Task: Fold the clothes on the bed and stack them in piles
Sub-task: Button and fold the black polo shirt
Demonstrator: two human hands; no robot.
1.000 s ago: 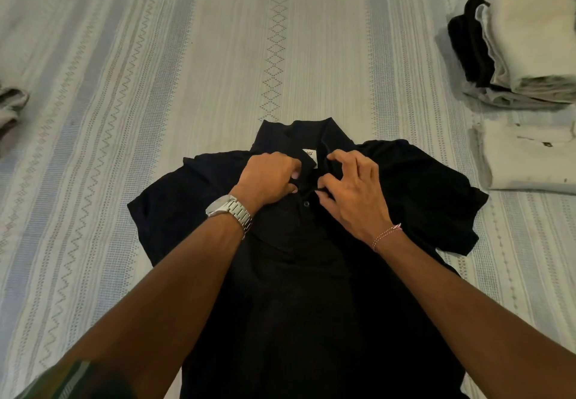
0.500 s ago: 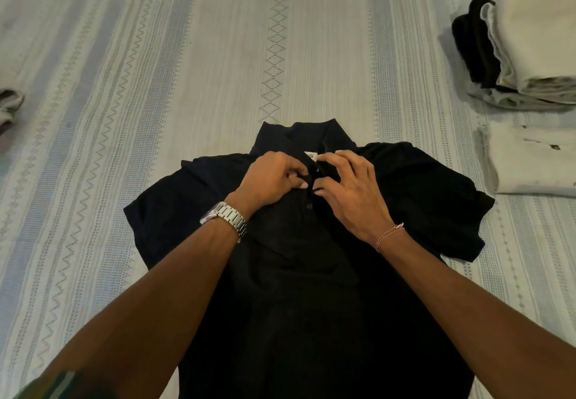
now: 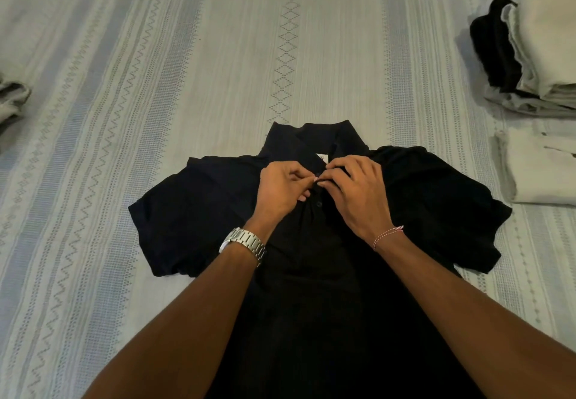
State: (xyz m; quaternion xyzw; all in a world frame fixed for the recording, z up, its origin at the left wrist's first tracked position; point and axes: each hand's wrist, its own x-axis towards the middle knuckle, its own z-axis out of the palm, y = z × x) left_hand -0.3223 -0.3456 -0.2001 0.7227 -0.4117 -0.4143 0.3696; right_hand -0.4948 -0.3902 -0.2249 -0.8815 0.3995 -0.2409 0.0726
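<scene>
Both hands had drawn closer together than a moment before, meeting at the top of the placket. The left hand (image 3: 282,188) and the right hand (image 3: 355,193) each had fingers curled, pinching the fabric edges of the black short-sleeved polo shirt (image 3: 436,199) just under its collar; the fingertips nearly touched. That shirt, of soft matte cloth, lay face up and spread on the pale striped woven bedspread (image 3: 187,71), sleeves out to either side, collar turned towards the far end. One small dark button (image 3: 318,204) showed below the fingers, and a white neck label (image 3: 322,158) peeked above them. Exactly what the fingertips held was hidden by the knuckles, and the lower shirt ran off the bottom edge in deep shadow. A silver metal link watch (image 3: 244,242) circled the left wrist, a thin pink cord bracelet (image 3: 388,236) the right. At the far right stood a stack of folded cream, black and grey clothes (image 3: 536,55), cut by the frame, with a folded white garment (image 3: 542,171) just in front. A crumpled grey cloth (image 3: 11,99) sat at the left edge, mostly cropped.
</scene>
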